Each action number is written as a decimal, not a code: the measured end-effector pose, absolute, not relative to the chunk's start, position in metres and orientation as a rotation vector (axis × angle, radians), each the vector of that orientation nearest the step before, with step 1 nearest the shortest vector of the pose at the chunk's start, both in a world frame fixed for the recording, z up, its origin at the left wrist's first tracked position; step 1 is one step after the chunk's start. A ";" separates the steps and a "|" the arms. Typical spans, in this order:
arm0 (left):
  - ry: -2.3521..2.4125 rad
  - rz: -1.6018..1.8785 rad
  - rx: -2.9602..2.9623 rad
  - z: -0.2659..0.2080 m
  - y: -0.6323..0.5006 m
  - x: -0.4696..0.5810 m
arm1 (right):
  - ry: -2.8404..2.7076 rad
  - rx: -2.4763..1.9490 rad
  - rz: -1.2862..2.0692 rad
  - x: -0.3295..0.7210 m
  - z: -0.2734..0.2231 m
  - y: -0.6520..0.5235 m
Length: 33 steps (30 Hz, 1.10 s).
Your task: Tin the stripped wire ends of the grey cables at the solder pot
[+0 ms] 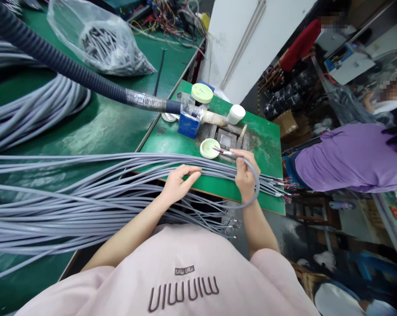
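My right hand [246, 173] pinches a grey cable [256, 186] near its stripped end, and the cable loops back around below the wrist. Its thin coloured wires [217, 149] point left over a small pale-green round dish [207, 153]. On the bundle of grey cables [214, 169] along the table edge lies my left hand [181, 181], thumb and forefinger tips closed together at a cable. Stripped ends with coloured wires [285, 186] fan out at the bundle's right end. Just behind the dish is a square metal pot [227, 139] set in a dirty grey block.
A ribbed dark hose [96, 79] reaches over the table to a blue box [189, 125]. Near it stand a green-lidded jar [202, 93] and a white cup [237, 114]. A plastic bag of short cable pieces [102, 46] lies behind. A person in purple [349, 158] is at right.
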<state>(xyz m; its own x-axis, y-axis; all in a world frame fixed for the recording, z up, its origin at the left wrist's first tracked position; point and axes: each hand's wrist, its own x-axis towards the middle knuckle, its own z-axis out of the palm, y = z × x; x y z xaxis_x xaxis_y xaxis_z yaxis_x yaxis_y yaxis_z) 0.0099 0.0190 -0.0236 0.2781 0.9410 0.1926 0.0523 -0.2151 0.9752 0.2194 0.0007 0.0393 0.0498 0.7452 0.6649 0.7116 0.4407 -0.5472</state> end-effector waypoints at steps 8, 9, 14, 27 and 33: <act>1.148 1.031 2.048 -0.045 0.032 0.005 | -1.775 -1.421 -0.020 0.229 0.037 0.055; 1.157 1.013 2.069 -0.045 0.031 0.005 | -1.812 -1.429 -0.015 0.229 0.035 0.059; 1.153 0.971 2.124 -0.045 0.031 0.005 | -2.015 -1.499 -0.034 0.228 0.030 0.071; 1.155 0.953 2.152 -0.044 0.031 0.005 | -2.215 -1.506 -0.054 0.223 0.021 0.081; 1.159 0.951 2.163 -0.045 0.031 0.005 | -2.258 -1.525 -0.072 0.224 0.019 0.081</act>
<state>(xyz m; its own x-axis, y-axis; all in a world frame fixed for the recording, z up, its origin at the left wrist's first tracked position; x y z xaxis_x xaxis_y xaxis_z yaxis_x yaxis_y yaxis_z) 0.0054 0.0309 -0.0445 0.3924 0.8541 0.3414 0.5017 -0.5098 0.6988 0.2239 0.0812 0.0192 -0.3152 0.8770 0.3627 0.8983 0.3990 -0.1842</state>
